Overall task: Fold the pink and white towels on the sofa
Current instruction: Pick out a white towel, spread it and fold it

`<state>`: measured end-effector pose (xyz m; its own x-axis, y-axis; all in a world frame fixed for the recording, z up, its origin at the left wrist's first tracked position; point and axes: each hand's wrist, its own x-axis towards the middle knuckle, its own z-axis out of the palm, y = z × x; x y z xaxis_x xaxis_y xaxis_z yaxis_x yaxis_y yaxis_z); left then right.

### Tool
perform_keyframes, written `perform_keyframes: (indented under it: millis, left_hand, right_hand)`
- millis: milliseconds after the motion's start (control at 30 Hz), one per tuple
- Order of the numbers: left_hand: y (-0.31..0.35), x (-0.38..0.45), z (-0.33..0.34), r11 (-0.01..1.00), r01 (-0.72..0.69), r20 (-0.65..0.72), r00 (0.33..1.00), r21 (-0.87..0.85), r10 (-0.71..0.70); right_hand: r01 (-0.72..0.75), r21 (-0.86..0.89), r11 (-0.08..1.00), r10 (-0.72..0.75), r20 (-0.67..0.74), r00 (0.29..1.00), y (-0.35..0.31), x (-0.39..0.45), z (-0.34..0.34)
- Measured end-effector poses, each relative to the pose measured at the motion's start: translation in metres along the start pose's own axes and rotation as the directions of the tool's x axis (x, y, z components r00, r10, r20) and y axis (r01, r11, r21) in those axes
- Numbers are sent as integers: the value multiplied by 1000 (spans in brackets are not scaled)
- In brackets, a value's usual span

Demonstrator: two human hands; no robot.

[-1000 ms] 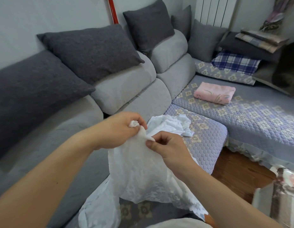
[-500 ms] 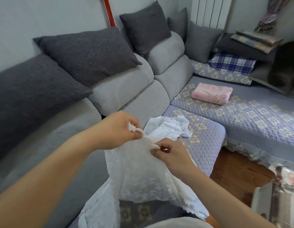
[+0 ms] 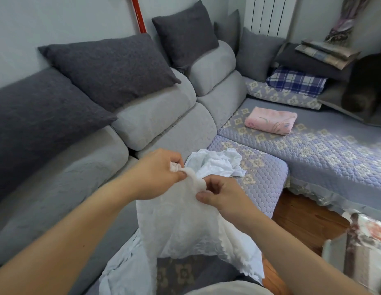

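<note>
A white lacy towel (image 3: 185, 226) hangs in front of me, held up by its top edge. My left hand (image 3: 155, 173) pinches a bunched corner of it. My right hand (image 3: 219, 194) pinches the same edge close beside the left. The cloth's lower part drapes down onto the sofa seat (image 3: 264, 177) with its scalloped hem showing. A second crumpled white cloth (image 3: 217, 162) lies on the seat just behind my hands. A pink towel (image 3: 270, 122) lies folded flat on the far seat section.
Dark grey cushions (image 3: 113, 67) lean along the grey sofa back. A blue plaid cloth (image 3: 296, 81) and stacked folded fabrics (image 3: 326, 52) sit at the far corner. Wooden floor (image 3: 306, 222) shows to the right, with a floral-patterned object (image 3: 364, 245) near the right edge.
My hands have moved slightly apart along the towel's top edge and dropped a little. The bunched edge between them has stretched out.
</note>
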<state>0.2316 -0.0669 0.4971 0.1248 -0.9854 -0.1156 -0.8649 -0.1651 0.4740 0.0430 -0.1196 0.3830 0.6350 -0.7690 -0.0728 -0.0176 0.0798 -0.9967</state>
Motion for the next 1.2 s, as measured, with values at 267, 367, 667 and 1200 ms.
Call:
perform_keyframes:
  millis: [267,367,667,1200]
  left_hand:
    - [-2,2,4,975,-3,-150,988,-221,-31]
    - [-7,5,3,987,10,-212,976,-161,-44]
    - [-22,13,-12,973,43,-265,959,-225,-104]
    - [-32,1,-29,921,-4,-205,975,-389,-82]
  right_hand:
    - [-42,-333,942,-9,-149,989,30,-1,-11]
    - [-70,-332,941,7,-186,983,33,0,-13]
    - [-56,0,998,56,-88,995,8,-5,-15]
    - [-80,180,980,105,-136,985,4,-4,-11]
